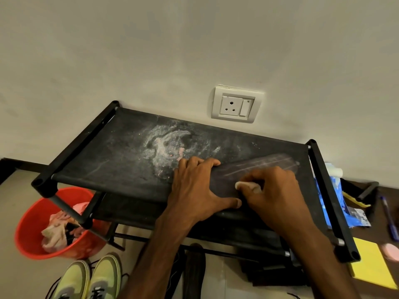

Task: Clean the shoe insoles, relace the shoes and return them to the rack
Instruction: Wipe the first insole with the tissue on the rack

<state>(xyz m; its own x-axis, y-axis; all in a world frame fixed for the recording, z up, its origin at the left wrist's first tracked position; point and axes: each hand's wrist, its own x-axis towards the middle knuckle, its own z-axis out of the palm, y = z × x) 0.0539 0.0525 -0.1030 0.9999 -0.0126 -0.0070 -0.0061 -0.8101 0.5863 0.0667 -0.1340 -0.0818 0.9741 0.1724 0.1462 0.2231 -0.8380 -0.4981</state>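
A dark insole [267,167] lies on the right half of the black fabric top of the shoe rack [121,152], with pale streaks across it. My left hand [194,186] lies flat with spread fingers on the insole's left end. My right hand [274,190] pinches a small white piece [246,186], perhaps a wipe or an eraser, against the insole. White and pink powder [168,145] is smeared over the rack top's middle. A pair of yellow-green shoes [92,279] with black laces stands on the floor at the bottom left.
A red bucket [30,229] holding rags sits under the rack's left corner. Right of the rack are a blue-and-white packet [336,203], a yellow pad [369,266], a pen [388,219] and a pink disc [390,251]. A wall socket [236,105] is behind.
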